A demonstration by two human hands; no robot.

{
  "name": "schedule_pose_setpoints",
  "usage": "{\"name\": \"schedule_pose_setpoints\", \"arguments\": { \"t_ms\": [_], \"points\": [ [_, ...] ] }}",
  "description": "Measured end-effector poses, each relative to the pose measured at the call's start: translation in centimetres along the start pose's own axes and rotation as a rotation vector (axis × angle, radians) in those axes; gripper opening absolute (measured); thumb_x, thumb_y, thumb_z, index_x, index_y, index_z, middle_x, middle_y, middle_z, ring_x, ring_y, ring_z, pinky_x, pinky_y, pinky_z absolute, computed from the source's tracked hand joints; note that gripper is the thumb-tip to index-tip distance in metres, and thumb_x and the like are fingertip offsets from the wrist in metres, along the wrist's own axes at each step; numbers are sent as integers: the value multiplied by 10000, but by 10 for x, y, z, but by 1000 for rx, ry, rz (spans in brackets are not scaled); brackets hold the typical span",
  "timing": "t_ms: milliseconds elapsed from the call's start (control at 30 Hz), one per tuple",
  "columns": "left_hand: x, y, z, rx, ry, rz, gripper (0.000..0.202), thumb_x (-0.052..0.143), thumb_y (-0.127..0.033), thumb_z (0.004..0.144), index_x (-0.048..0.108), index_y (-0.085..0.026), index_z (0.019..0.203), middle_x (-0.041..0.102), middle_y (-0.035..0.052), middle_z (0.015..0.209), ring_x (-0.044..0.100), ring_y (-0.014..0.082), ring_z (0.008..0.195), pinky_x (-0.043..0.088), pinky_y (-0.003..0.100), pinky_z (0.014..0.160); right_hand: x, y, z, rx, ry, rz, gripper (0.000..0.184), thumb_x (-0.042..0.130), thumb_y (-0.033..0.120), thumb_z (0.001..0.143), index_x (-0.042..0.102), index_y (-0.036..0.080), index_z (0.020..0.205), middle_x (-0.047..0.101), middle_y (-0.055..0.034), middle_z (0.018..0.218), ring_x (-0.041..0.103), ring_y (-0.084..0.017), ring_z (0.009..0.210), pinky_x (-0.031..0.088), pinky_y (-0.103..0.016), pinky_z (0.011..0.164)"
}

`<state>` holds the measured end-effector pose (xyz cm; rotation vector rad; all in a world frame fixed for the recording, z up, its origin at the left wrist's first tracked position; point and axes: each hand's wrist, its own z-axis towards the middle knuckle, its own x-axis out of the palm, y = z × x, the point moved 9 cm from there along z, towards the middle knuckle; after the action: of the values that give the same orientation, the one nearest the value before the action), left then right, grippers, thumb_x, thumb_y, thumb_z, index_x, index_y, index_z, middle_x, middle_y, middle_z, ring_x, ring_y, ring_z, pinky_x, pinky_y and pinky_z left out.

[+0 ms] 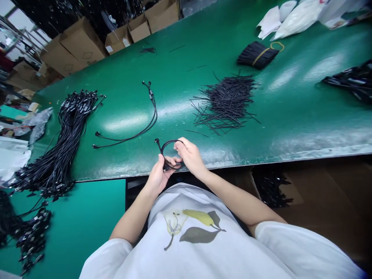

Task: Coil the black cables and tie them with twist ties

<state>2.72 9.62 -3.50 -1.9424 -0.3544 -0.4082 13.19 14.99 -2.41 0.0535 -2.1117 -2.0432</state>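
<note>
My left hand point(160, 173) and my right hand point(190, 155) meet at the near edge of the green table point(203, 46). Together they grip a black cable point(168, 146) wound into a small loop, one plug end sticking up to the left. Left fingers pinch the bottom of the coil; right fingers curl over its top. A second black cable point(136, 133) lies stretched out on the table just beyond my hands. A loose heap of black twist ties point(225, 101) sits to the right of it.
A thick bundle of black cables point(65, 141) lies at the left, trailing onto a lower green surface. A banded bunch of ties point(257, 54), white bags point(296, 17) and more black cables point(353, 79) sit far right. Cardboard boxes point(81, 40) line the far edge.
</note>
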Motion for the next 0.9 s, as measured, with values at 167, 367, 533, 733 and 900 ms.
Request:
{"name": "schedule_pose_setpoints", "arguments": {
  "t_ms": [167, 367, 533, 733, 900],
  "points": [
    [-17, -4, -3, 50, -163, -166, 467, 462, -563, 921, 362, -202, 641, 377, -35, 660, 496, 102, 649, 495, 307, 840, 22, -16, -5, 243, 188, 495, 428, 648, 583, 789, 512, 181, 731, 399, 45, 649, 347, -78, 549, 338, -219, 523],
    [5, 7, -13, -23, -27, -64, 471, 441, -652, 883, 413, -216, 705, 409, -18, 658, 558, 166, 782, 471, 378, 900, 17, -10, -16, 263, -22, 611, 395, 616, 574, 824, 466, 212, 770, 231, 78, 601, 200, -77, 489, 228, -196, 429],
    [0, -5, -17, 128, 57, 222, 495, 415, -647, 896, 372, -220, 650, 311, -74, 503, 410, 119, 517, 452, 373, 835, 29, 6, -24, 217, 207, 540, 400, 614, 555, 827, 491, 193, 710, 450, 9, 718, 441, -111, 659, 415, -235, 585],
    [0, -3, -22, 171, 140, 723, 434, 351, -561, 952, 470, -197, 748, 491, -8, 634, 487, 147, 625, 396, 313, 681, 50, 10, -32, 230, 361, 483, 472, 552, 646, 828, 568, 214, 1018, 597, -90, 1129, 559, -134, 675, 400, -236, 450],
    [6, 21, -21, 39, 279, 832, 468, 433, -592, 903, 499, -178, 696, 498, 7, 672, 455, 152, 647, 372, 296, 633, 41, 4, -31, 276, 58, 607, 461, 560, 663, 824, 474, 211, 838, 481, 38, 666, 412, -63, 466, 271, -192, 407]
  ]
}}
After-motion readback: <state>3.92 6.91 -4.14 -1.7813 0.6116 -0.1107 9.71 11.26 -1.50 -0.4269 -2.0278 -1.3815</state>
